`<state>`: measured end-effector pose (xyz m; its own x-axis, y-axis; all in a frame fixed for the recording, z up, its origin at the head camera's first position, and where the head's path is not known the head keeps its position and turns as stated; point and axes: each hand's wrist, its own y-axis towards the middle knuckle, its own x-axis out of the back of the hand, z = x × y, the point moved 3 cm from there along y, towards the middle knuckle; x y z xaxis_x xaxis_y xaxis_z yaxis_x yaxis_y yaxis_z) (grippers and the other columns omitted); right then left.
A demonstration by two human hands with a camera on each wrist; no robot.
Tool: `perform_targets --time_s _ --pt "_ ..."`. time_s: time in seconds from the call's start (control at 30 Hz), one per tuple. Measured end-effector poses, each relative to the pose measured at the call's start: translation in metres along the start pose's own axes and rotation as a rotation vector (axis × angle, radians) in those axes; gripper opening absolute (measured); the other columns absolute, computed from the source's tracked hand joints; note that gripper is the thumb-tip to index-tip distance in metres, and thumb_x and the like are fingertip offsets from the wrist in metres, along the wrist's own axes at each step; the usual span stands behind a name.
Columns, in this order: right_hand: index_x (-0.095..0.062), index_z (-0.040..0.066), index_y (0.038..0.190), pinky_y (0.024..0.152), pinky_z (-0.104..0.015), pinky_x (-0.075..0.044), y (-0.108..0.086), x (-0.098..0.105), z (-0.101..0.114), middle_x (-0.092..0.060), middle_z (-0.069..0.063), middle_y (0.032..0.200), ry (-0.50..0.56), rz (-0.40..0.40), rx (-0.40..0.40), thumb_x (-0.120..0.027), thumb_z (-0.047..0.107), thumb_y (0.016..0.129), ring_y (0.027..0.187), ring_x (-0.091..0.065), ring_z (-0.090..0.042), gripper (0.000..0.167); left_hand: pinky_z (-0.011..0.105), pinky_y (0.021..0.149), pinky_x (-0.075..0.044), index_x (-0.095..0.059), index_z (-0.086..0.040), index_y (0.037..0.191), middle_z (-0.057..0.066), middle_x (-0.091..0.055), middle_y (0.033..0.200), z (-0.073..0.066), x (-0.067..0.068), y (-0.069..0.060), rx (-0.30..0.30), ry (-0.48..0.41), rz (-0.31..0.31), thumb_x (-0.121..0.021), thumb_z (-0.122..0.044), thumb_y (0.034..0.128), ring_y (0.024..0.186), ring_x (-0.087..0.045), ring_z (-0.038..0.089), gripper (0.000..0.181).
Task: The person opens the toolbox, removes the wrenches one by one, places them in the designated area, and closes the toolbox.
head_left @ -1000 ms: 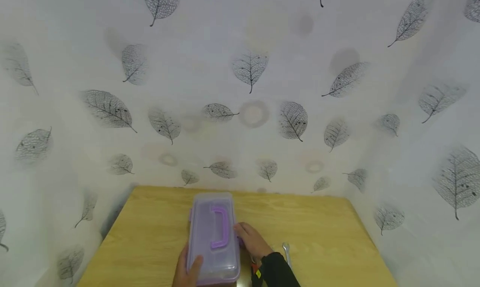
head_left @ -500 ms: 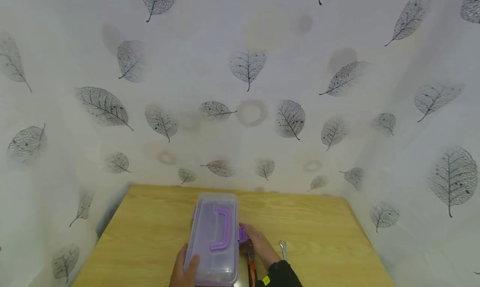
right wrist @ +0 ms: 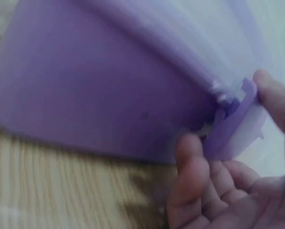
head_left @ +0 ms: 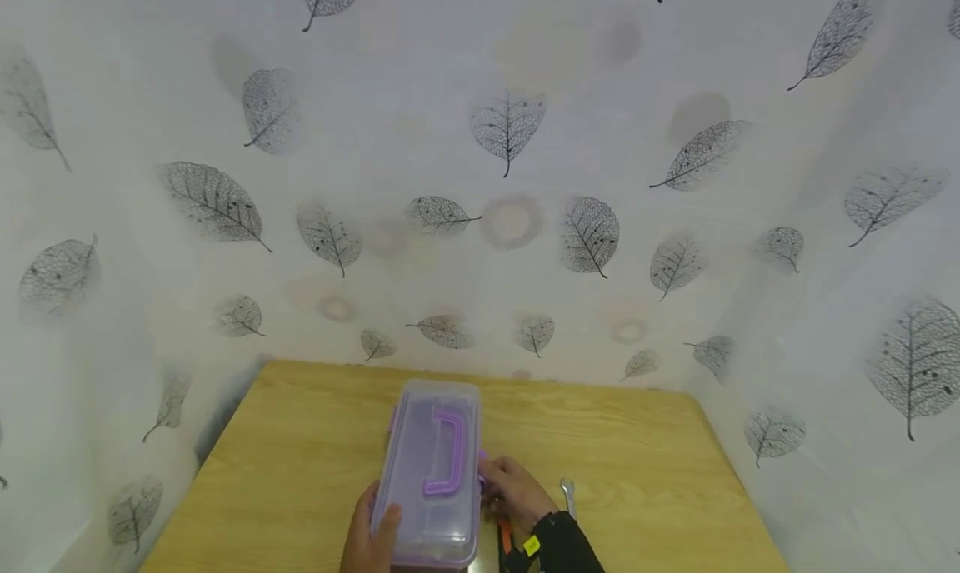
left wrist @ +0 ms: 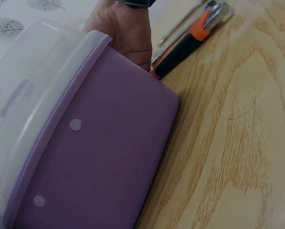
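A purple plastic storage box with a clear lid and purple carry handle stands on the table, lid on. My left hand grips its near left side, thumb on top of the lid. At the right side my right hand pinches the box's purple latch. In the right wrist view the latch stands out from the wall, thumb at its upper edge and curled fingers below. The left wrist view shows the box's purple end wall; my left hand cannot be made out there.
Right of the box lies a tool with an orange-and-black handle, partly under my right forearm. A metal wrench lies further right on the wooden table. A leaf-patterned wall covering rises behind the table.
The box has shifted slightly to the right. Half a second ago the latch showed swung outward at my right hand; now my fingers mostly cover it in the head view. My left hand keeps its grip.
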<state>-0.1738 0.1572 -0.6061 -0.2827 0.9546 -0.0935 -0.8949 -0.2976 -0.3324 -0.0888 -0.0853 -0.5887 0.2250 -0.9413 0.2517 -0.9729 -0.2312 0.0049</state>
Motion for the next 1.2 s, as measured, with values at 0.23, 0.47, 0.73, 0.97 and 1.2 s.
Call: perform_targets --time_s 0.23,0.47,0.73,0.97,1.2 --pt "-0.061 0.007 0.096 0.064 -0.028 -0.049 -0.003 -0.004 0.003 -0.066 -0.003 0.084 0.115 0.085 -0.001 -0.044 0.048 0.101 0.074 -0.061 -0.015 0.045 0.038 0.091 -0.046 -0.037 0.001 0.144 0.023 -0.056 0.127 0.001 0.0 -0.002 -0.003 -0.017 0.017 -0.052 -0.029 0.1005 0.105 -0.056 0.023 0.055" --pt "-0.058 0.007 0.082 0.053 -0.025 -0.043 -0.01 -0.003 0.007 -0.063 -0.001 0.072 -0.019 -0.006 0.031 -0.052 0.043 0.099 0.061 -0.055 -0.012 0.04 0.043 0.097 -0.042 -0.037 0.003 0.143 0.026 -0.052 0.132 -0.002 -0.001 -0.004 -0.053 0.044 0.011 -0.055 -0.027 0.099 0.115 -0.052 0.033 0.056" --pt "-0.06 0.002 0.097 0.061 -0.032 -0.048 -0.017 -0.012 0.005 -0.062 -0.004 0.082 -0.123 -0.256 0.017 -0.058 0.055 0.091 0.073 -0.058 -0.019 0.054 0.037 0.098 -0.043 -0.038 0.003 0.143 0.023 -0.053 0.132 -0.003 0.002 -0.007 -0.054 0.041 0.006 -0.055 -0.027 0.0993 0.115 -0.053 0.031 0.055" --pt "-0.071 0.0 0.101 0.071 -0.038 -0.053 -0.018 -0.019 -0.001 -0.071 -0.008 0.086 -0.158 -0.221 0.022 -0.046 0.057 0.097 0.078 -0.064 -0.02 0.062 0.049 0.101 -0.039 -0.036 0.002 0.143 0.024 -0.051 0.133 0.001 0.002 -0.006 -0.017 0.064 0.024 -0.054 -0.034 0.0995 0.118 -0.051 0.033 0.059" --pt "-0.066 0.0 0.115 0.075 -0.038 -0.052 -0.025 -0.011 -0.005 -0.068 -0.014 0.099 -0.17 -0.084 0.063 -0.043 0.05 0.101 0.086 -0.062 -0.019 0.057 0.055 0.094 -0.043 -0.033 0.002 0.143 0.027 -0.052 0.128 0.009 0.008 -0.001 -0.008 0.111 0.116 -0.053 -0.037 0.0994 0.111 -0.056 0.037 0.062"
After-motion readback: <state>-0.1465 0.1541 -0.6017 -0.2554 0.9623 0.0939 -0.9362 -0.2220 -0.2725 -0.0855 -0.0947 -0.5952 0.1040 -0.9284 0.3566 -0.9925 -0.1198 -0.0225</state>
